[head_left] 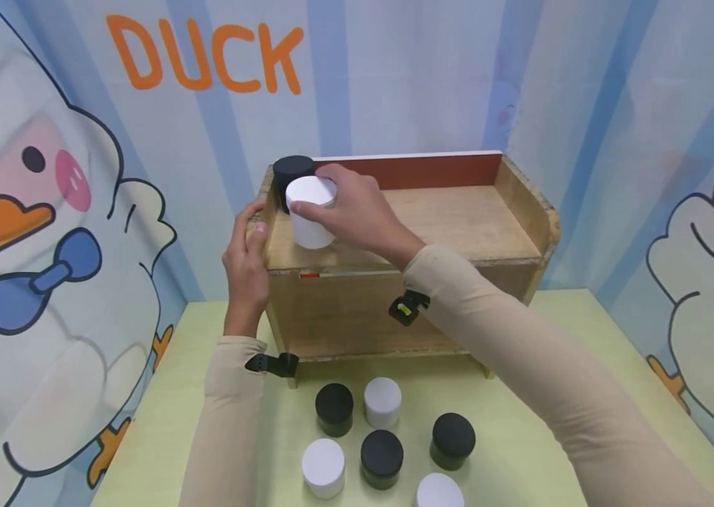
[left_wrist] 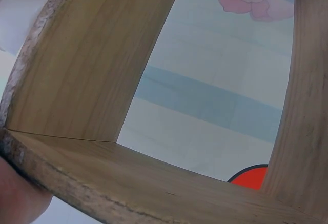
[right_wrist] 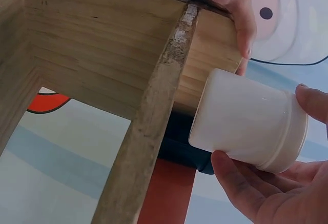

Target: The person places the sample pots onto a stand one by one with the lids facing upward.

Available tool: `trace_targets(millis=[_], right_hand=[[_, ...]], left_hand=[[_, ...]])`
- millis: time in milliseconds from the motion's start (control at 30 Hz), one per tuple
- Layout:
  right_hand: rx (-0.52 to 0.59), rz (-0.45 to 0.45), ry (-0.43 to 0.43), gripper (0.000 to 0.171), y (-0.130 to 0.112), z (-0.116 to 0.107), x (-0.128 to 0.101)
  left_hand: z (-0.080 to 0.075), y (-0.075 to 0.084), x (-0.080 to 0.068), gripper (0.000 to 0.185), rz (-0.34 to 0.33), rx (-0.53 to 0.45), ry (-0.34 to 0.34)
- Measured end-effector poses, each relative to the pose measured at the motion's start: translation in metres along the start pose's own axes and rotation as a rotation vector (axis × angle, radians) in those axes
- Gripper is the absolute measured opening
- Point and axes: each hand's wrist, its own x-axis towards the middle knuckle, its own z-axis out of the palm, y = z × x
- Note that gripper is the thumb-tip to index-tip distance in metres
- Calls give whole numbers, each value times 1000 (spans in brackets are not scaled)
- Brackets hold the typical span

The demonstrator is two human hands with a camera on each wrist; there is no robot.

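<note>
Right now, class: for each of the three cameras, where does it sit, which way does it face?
Head: above, facing forward and down at the wooden shelf, both hands, sleeves.
Left wrist: close under the shelf, facing the wall; palm edge shows.
Right wrist: beside the shelf top, facing the right hand holding the white jar.
Head and right-wrist views share jar and left hand.

Both arms reach forward in long tan sleeves, each with a small black strap near the wrist. The left hand (head_left: pixel 246 260) is up at the left, its thumb and fingers curled over an edge. The right hand (head_left: pixel 357 211) reaches farther and across to the left. Its fingers (right_wrist: pixel 233 180) and thumb are bent around something round, pinching it from the sides.
</note>
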Motion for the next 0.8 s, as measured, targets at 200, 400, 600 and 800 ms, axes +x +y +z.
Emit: trace_targets(millis=[200,400,600,800], right_hand=[[-13,19,4,65,-2,3,7],[-2,37,-6,67,-7,6,14],[2,50,-15,66,-8,14,20],[-12,59,-20,65,-6,19,26]], left_hand=[[-1,1,1,45,-4,9,-2],[-3,2,3,45,-12,4,-2],[-2,2,1,44,-33,2,-11],[-1,1,1,43,-26,-5,-8]])
